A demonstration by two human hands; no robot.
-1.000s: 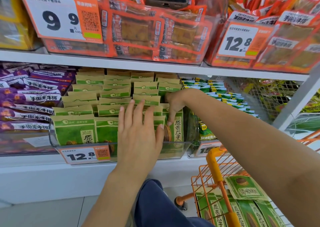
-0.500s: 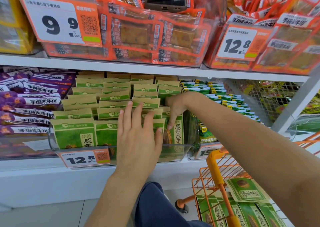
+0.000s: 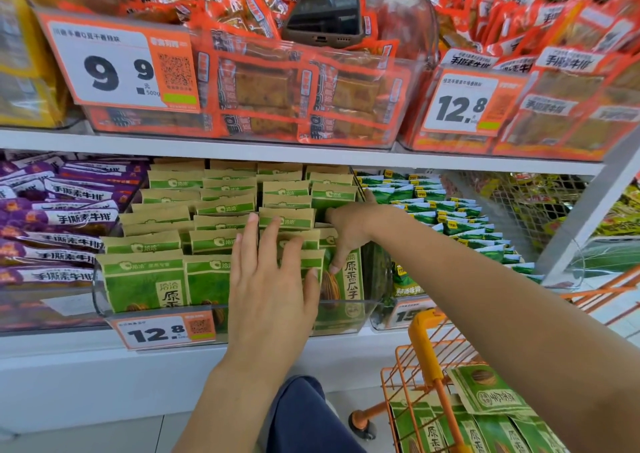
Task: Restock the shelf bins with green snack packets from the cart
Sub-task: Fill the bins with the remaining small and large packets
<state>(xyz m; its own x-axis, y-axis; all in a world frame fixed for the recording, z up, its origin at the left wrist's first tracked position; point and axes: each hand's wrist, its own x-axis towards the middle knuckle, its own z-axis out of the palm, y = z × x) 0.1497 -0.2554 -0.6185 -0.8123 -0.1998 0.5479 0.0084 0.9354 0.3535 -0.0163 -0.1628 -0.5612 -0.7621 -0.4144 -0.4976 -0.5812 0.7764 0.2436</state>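
A clear shelf bin [image 3: 104,300] on the lower shelf holds several rows of upright green snack packets [image 3: 145,279]. My left hand [image 3: 273,279] lies flat with straight fingers against the front packets in the middle of the bin. My right hand [image 3: 349,231] reaches into the bin's right side and its fingers curl round the top of the rightmost front green packet [image 3: 349,283]. More green packets [image 3: 485,393] lie in the orange cart [image 3: 426,345] at the lower right.
Purple packets [image 3: 62,217] fill the bin to the left, small green-white packets [image 3: 450,217] the bin to the right. Orange packets [image 3: 294,85] and a phone [image 3: 325,20] sit on the upper shelf. Price tags read 9.9 [image 3: 114,68] and 12.8 [image 3: 166,331]. My knee [image 3: 304,414] is below.
Both hands stay at the same packets in the bin. My head has moved closer and tilted up a little, so the upper shelf shows more.
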